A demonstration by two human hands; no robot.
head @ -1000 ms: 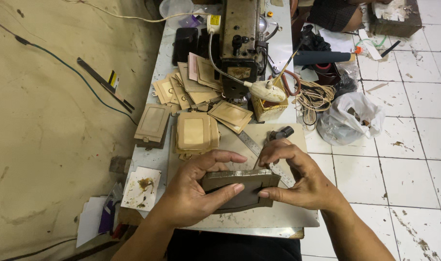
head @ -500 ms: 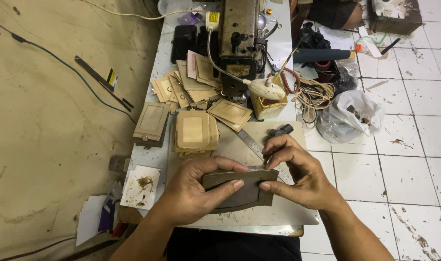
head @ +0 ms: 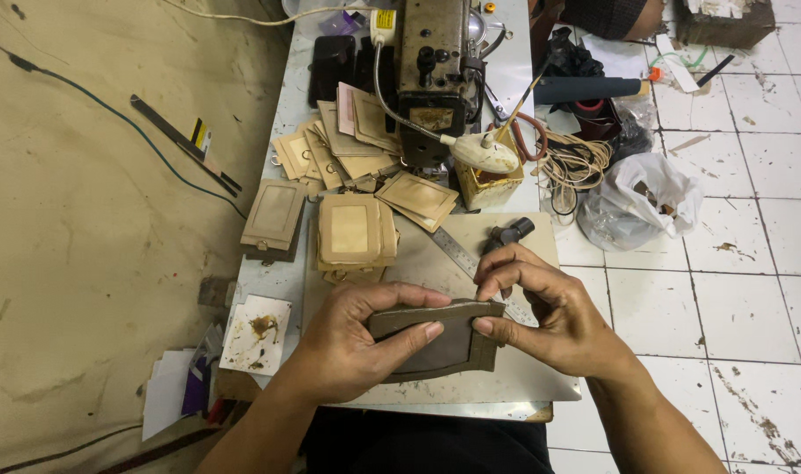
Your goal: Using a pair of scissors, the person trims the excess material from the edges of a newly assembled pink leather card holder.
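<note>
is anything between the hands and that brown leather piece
No. The left hand and right hand both grip the brown leather piece directly, with nothing visible between them.

I see sewing machine [head: 436, 66] at table's [head: 282, 272] far end. Tan card holders [head: 352, 230] piled near it. Metal ruler [head: 457, 254] lies on grey mat [head: 427, 263]. Plastic bag [head: 642, 206] and cord coil [head: 576, 167] sit on tiled floor [head: 751, 263].

Both forearms reach in from below, the hands close together, palms turned inward. The left hand [head: 352, 338] curls with its thumb laid flat toward the right. The right hand [head: 550, 312] pinches, fingers bent, index crooked on top.
</note>
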